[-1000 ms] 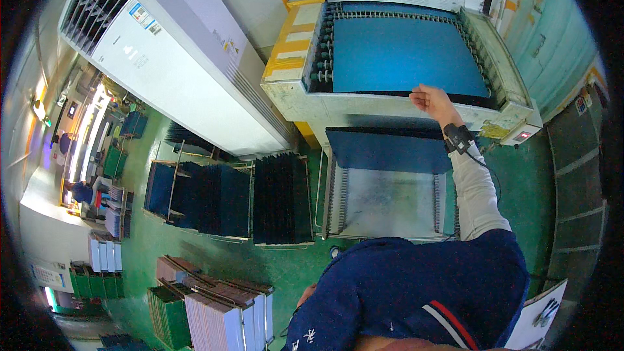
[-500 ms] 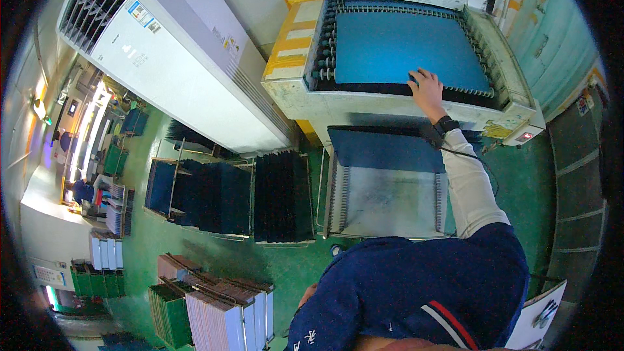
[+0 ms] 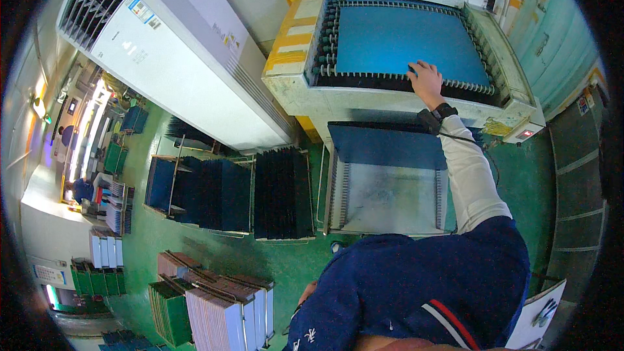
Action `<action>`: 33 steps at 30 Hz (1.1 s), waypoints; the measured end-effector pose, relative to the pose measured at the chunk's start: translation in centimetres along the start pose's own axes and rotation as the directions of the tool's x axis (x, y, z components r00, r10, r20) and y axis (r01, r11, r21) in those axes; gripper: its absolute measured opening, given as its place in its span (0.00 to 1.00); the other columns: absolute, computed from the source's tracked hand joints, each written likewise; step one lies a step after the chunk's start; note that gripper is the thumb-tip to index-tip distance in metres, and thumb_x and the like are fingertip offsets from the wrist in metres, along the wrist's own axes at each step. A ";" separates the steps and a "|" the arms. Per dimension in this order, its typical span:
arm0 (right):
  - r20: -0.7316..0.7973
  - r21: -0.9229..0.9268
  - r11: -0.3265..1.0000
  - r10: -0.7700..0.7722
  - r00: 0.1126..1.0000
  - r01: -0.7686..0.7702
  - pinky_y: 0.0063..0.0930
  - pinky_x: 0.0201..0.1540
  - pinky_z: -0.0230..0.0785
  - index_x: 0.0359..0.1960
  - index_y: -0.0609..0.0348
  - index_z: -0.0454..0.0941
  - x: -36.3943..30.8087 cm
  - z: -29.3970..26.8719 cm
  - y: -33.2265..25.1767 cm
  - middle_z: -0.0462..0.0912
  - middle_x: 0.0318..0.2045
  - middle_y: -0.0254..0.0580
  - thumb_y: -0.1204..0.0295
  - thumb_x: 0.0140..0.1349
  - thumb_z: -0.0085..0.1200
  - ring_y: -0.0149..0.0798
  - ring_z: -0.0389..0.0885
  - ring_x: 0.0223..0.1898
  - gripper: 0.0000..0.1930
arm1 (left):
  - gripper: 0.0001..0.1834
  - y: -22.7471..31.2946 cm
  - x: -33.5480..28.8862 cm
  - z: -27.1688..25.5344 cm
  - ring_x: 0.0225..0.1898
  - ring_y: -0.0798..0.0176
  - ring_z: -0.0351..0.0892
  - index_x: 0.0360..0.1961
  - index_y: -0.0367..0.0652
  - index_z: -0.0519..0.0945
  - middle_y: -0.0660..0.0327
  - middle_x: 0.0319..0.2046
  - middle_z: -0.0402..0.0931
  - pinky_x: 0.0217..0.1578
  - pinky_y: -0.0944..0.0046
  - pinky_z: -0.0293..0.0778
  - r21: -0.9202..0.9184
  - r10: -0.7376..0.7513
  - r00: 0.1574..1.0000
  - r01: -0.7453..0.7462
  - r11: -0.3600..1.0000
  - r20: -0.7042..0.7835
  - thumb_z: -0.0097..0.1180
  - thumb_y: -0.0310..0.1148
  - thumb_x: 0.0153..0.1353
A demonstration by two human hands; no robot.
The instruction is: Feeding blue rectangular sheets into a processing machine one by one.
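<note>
A flat blue panel (image 3: 406, 36) lies on the roller bed of a pale machine (image 3: 296, 94) at the far side. My right hand (image 3: 426, 84) reaches over the machine's near wall to the panel's near edge. Its fingers are spread and slightly bent, holding nothing; whether the fingertips touch the panel I cannot tell. A black band with a cable (image 3: 445, 112) sits on the right wrist. Below the machine's front, a dark blue panel (image 3: 387, 146) leans in a slotted rack (image 3: 390, 198). Of my left hand only a patch of skin (image 3: 307, 292) shows beside my body, fingers hidden.
Racks of dark upright panels (image 3: 283, 195) stand left of the slotted rack. Nearer, another rack holds pinkish and white boards (image 3: 224, 312). A tall white air conditioner (image 3: 188, 71) rises at the left. Dark grey panelling (image 3: 575, 201) runs along the right.
The blue panel has slid away from me over the rollers, baring a row of rollers at its near edge. My right hand stays almost in place.
</note>
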State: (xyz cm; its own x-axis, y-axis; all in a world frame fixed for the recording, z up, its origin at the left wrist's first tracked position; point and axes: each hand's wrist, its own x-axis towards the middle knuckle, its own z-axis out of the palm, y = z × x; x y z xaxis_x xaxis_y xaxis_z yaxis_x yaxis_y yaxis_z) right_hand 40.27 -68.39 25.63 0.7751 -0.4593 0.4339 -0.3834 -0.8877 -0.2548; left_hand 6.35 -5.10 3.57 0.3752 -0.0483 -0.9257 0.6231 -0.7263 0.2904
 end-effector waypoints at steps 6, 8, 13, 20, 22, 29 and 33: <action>0.025 0.038 0.998 -0.057 0.998 0.056 0.48 0.55 0.62 0.52 0.49 0.77 -0.7 -0.7 -0.1 0.75 0.54 0.42 0.59 0.60 0.53 0.51 0.70 0.55 0.19 | 0.27 -0.8 -0.3 -0.2 0.49 0.56 0.77 0.52 0.43 0.77 0.54 0.47 0.79 0.51 0.57 0.69 0.005 0.011 1.000 -0.011 1.000 0.001 0.56 0.49 0.56; -0.028 0.122 0.985 -0.121 0.992 0.123 0.47 0.55 0.62 0.51 0.51 0.77 -2.2 -1.3 -0.8 0.76 0.53 0.43 0.61 0.60 0.53 0.51 0.70 0.54 0.18 | 0.27 -1.2 -0.5 -0.1 0.49 0.56 0.77 0.52 0.43 0.77 0.54 0.47 0.79 0.51 0.57 0.69 0.007 0.009 1.000 -0.009 1.000 0.003 0.56 0.49 0.56; -0.102 0.285 0.922 -0.241 0.965 0.260 0.44 0.53 0.64 0.48 0.56 0.78 -8.1 -3.3 -2.4 0.78 0.49 0.45 0.65 0.59 0.54 0.52 0.72 0.52 0.17 | 0.27 -1.5 -0.8 -0.3 0.49 0.56 0.77 0.52 0.43 0.77 0.54 0.47 0.79 0.51 0.57 0.70 0.014 0.013 1.000 -0.013 1.000 0.007 0.56 0.49 0.56; 0.003 0.354 0.908 -0.238 0.971 0.222 0.42 0.53 0.65 0.45 0.57 0.78 -16.4 -4.7 -3.4 0.80 0.46 0.44 0.68 0.57 0.56 0.51 0.73 0.50 0.15 | 0.27 -1.7 -0.7 -0.8 0.49 0.56 0.77 0.52 0.43 0.78 0.54 0.46 0.79 0.50 0.57 0.70 0.024 0.029 1.000 -0.029 0.999 0.010 0.57 0.49 0.56; 0.038 0.332 0.923 -0.217 0.975 0.192 0.42 0.55 0.63 0.48 0.56 0.77 -18.1 -4.2 -2.2 0.78 0.50 0.42 0.68 0.56 0.57 0.49 0.72 0.52 0.17 | 0.27 -1.5 -0.5 -1.1 0.49 0.56 0.77 0.52 0.43 0.78 0.54 0.46 0.79 0.50 0.57 0.70 0.041 0.034 0.999 -0.034 0.999 0.017 0.57 0.49 0.56; 0.134 0.172 0.966 -0.217 0.967 0.193 0.44 0.59 0.59 0.56 0.57 0.71 -21.0 -3.4 -2.1 0.68 0.61 0.39 0.68 0.54 0.59 0.46 0.66 0.60 0.26 | 0.27 -2.2 -0.6 -1.3 0.48 0.56 0.77 0.51 0.42 0.78 0.54 0.46 0.79 0.50 0.57 0.70 0.037 0.035 0.999 -0.036 0.999 0.011 0.57 0.49 0.56; 0.161 0.151 0.974 -0.195 0.968 0.172 0.44 0.59 0.58 0.56 0.57 0.70 -21.7 -3.6 -2.1 0.68 0.60 0.39 0.68 0.53 0.59 0.46 0.65 0.60 0.26 | 0.27 -2.4 -0.4 -1.4 0.48 0.57 0.77 0.51 0.42 0.78 0.54 0.46 0.79 0.50 0.57 0.70 0.043 0.037 0.999 -0.037 0.998 0.011 0.57 0.50 0.56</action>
State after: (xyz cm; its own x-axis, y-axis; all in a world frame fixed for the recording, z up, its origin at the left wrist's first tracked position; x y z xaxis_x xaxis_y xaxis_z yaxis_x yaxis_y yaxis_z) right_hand 22.47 -56.64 19.87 0.9054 -0.2659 0.3309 -0.1646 -0.9384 -0.3038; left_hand 5.72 -2.38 3.64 0.3904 -0.0825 -0.9169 0.5782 -0.7531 0.3139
